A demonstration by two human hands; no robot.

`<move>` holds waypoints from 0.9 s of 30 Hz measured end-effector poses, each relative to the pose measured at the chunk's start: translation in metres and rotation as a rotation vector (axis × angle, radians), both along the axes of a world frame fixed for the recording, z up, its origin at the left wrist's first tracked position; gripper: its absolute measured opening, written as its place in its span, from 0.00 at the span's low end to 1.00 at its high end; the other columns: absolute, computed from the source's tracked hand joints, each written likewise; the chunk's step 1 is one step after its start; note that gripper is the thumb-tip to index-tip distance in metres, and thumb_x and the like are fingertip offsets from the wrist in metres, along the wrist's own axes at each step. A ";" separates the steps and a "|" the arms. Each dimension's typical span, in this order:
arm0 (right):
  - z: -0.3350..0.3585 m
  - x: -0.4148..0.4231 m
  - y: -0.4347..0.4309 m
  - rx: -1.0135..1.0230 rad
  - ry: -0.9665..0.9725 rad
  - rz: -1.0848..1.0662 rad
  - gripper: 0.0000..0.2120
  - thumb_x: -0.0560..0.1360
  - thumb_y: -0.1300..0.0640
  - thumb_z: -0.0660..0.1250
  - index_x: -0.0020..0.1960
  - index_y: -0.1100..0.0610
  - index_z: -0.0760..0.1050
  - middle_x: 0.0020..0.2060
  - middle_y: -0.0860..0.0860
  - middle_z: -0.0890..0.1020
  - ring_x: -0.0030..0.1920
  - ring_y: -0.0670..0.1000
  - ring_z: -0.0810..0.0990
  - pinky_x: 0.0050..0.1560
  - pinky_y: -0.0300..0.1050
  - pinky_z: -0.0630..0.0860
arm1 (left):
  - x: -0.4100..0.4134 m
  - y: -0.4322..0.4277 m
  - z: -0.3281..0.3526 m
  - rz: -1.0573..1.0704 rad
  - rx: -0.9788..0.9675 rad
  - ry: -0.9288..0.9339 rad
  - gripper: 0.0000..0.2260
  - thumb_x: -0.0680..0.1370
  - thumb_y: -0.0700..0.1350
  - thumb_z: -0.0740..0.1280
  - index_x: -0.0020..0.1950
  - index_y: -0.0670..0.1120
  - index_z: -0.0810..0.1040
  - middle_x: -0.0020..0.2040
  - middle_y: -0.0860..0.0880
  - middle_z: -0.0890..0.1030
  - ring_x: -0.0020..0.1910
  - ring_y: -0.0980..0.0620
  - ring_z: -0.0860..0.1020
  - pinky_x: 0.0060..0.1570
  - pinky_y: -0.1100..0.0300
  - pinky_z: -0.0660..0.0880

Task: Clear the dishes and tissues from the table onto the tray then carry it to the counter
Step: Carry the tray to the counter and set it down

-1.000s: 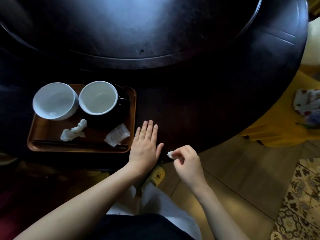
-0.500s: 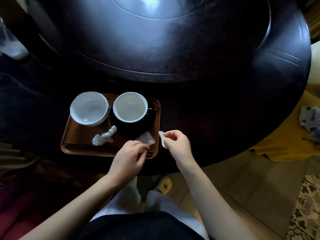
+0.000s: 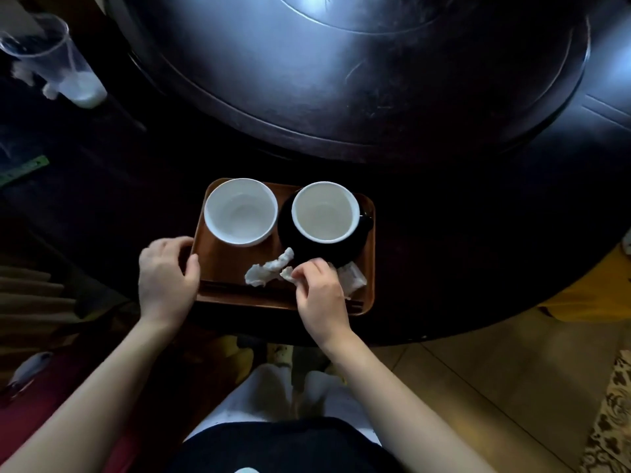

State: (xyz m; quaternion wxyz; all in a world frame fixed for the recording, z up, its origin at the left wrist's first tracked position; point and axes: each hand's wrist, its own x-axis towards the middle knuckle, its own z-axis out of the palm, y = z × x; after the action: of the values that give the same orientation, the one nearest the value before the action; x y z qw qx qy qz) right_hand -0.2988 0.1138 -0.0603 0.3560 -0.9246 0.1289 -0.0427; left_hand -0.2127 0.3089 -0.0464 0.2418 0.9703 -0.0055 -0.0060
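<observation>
Dark table [image 3: 478, 240] holds tray [image 3: 232, 268], plastic cup [image 3: 58, 66] far left.

Table [image 3: 478, 233]: round, dark, glossy wood; it fills the upper part of the view. Turntable [image 3: 341, 80]: raised round disc on the tabletop's centre, with a grooved inner ring.

Light: cool white glare lies on the turntable's far part and at the tabletop's far right edge. The tabletop's near edge is in deep shadow.

Floor [image 3: 495, 387]: tan boards with dark joints, visible past the tabletop's near right edge. Rug [image 3: 611, 421]: patterned, dark on cream, lying on the floor at the lower right.

Yellow cloth [image 3: 594, 295]: just beside the tabletop's right edge, partly under it.
</observation>
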 end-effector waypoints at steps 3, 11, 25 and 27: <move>-0.007 0.007 0.013 -0.071 -0.031 0.006 0.06 0.71 0.67 0.65 0.45 0.60 0.77 0.44 0.55 0.79 0.46 0.56 0.77 0.45 0.48 0.76 | 0.023 0.007 -0.006 0.060 -0.008 0.082 0.18 0.75 0.42 0.65 0.64 0.39 0.72 0.59 0.36 0.75 0.61 0.38 0.70 0.60 0.47 0.67; -0.019 0.020 0.039 -0.171 -0.017 0.067 0.10 0.69 0.71 0.65 0.47 0.63 0.78 0.44 0.58 0.80 0.45 0.59 0.78 0.45 0.49 0.79 | 0.043 0.000 -0.021 0.017 -0.068 0.198 0.18 0.76 0.43 0.63 0.65 0.42 0.72 0.54 0.40 0.78 0.53 0.42 0.76 0.50 0.52 0.71; 0.014 -0.009 -0.027 -0.127 -0.186 -0.183 0.09 0.73 0.65 0.64 0.52 0.61 0.79 0.46 0.56 0.83 0.48 0.54 0.81 0.53 0.41 0.73 | 0.064 -0.002 -0.022 -0.033 0.005 0.244 0.11 0.76 0.45 0.63 0.54 0.39 0.74 0.49 0.39 0.80 0.48 0.41 0.77 0.42 0.53 0.68; 0.015 -0.011 -0.057 -0.170 -0.093 -0.376 0.08 0.74 0.62 0.64 0.53 0.62 0.77 0.47 0.58 0.81 0.48 0.57 0.80 0.50 0.45 0.74 | 0.068 -0.003 -0.023 -0.033 0.024 0.255 0.11 0.76 0.46 0.62 0.51 0.40 0.73 0.48 0.39 0.80 0.47 0.40 0.76 0.41 0.53 0.68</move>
State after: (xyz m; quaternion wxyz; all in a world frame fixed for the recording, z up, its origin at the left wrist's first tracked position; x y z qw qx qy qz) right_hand -0.3094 0.0566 -0.0453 0.2682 -0.9079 0.2787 -0.1617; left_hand -0.1447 0.3059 -0.0696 0.2287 0.9642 0.0095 -0.1335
